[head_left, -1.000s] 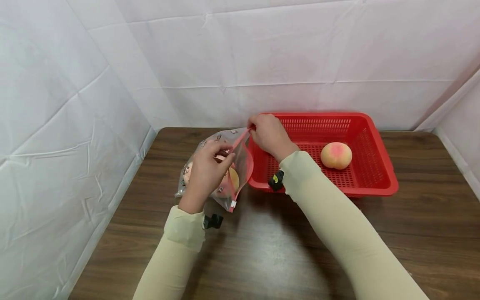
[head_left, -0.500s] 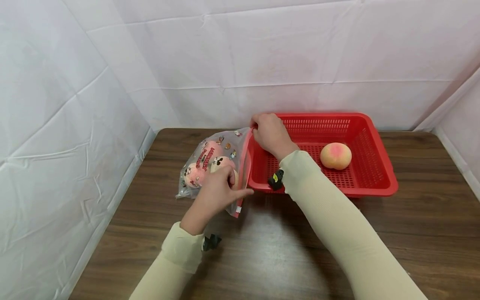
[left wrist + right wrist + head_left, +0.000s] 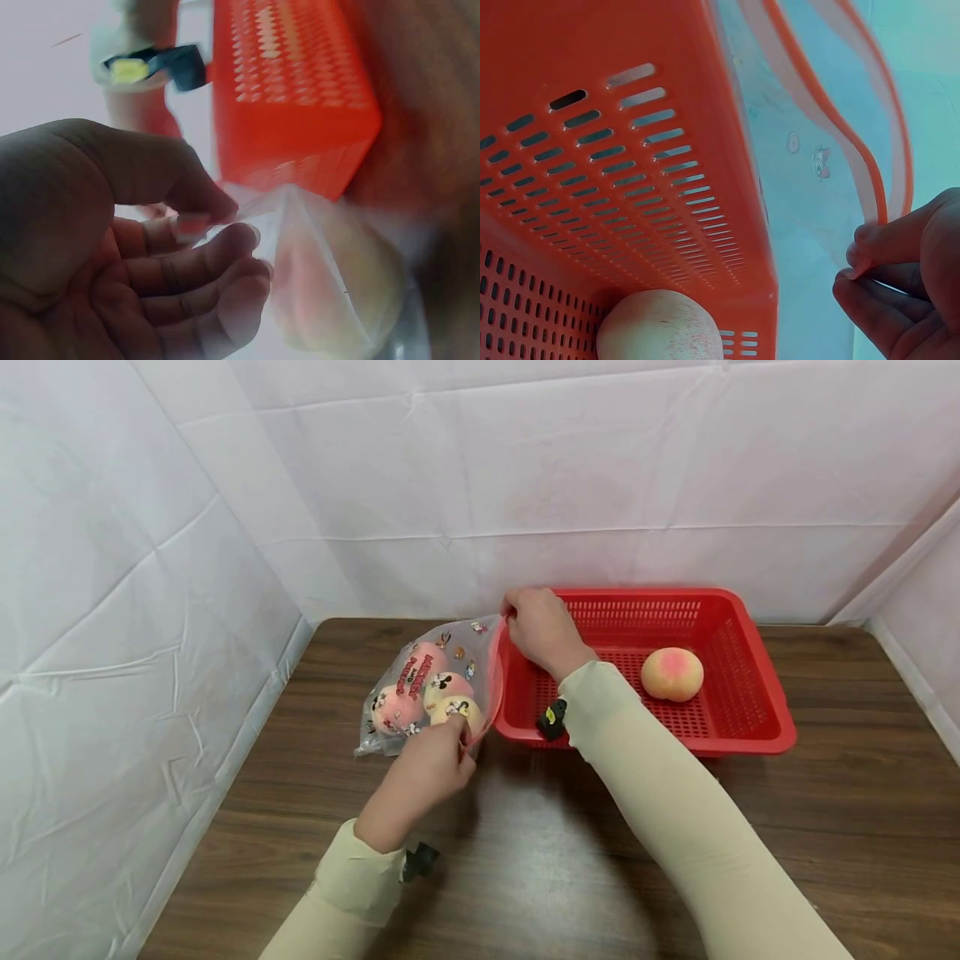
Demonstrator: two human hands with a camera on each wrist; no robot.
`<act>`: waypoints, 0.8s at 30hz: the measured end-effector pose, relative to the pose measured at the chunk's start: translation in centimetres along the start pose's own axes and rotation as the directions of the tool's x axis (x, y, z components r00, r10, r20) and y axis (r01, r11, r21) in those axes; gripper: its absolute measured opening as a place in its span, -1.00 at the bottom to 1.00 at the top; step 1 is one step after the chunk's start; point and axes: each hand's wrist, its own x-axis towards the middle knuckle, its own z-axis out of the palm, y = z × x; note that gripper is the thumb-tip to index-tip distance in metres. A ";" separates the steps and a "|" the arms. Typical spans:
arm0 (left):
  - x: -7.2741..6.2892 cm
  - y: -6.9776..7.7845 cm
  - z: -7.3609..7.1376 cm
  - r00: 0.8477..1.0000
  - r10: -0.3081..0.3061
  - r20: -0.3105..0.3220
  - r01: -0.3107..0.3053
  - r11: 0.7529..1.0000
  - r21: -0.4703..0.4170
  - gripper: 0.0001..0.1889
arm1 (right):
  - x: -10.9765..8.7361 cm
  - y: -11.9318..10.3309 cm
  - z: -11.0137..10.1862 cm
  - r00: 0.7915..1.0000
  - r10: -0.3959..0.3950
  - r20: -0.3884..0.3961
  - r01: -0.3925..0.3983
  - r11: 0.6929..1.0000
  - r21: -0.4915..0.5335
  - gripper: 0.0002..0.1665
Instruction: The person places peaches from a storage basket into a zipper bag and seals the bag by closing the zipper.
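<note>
A clear zip bag (image 3: 468, 652) with cartoon prints and a pink zip edge lies on the table, several peaches (image 3: 397, 708) inside it. My left hand (image 3: 420, 781) pinches the near end of the zip edge between thumb and fingers; in the left wrist view the thumb (image 3: 195, 187) meets the fingertips at the plastic. My right hand (image 3: 546, 631) pinches the far end of that edge, over the basket's left rim. Seen from the right wrist, two orange-looking zip strips (image 3: 832, 112) run apart from the pinch, so the mouth gapes.
A red perforated basket (image 3: 750, 685) stands right of the bag, with one peach (image 3: 672, 674) in it. Wood-grain table (image 3: 547, 860) extends in front. White cloth (image 3: 570, 460) hangs behind and along the left side.
My left hand has left the bag's top, moved toward me and taken hold of the near zip end. The printed bag face now shows. My right hand keeps its pinch in place.
</note>
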 end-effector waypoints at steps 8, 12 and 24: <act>-0.5 -1.3 -4.5 0.971 0.042 -0.237 -0.027 0.998 0.063 -0.95 | 0.3 0.0 -0.8 0.999 -0.031 -0.020 0.031 0.999 0.031 -0.76; -0.6 -2.3 -7.4 0.950 0.008 -0.311 0.010 0.998 0.056 -0.87 | 0.7 -0.3 -1.7 1.000 -0.018 -0.008 0.018 0.997 0.072 -0.74; 1.9 -6.3 -16.0 0.916 -0.079 -0.393 0.115 0.991 0.070 -0.78 | 2.5 -2.3 -4.5 0.977 -0.150 -0.152 0.161 0.985 0.060 -0.76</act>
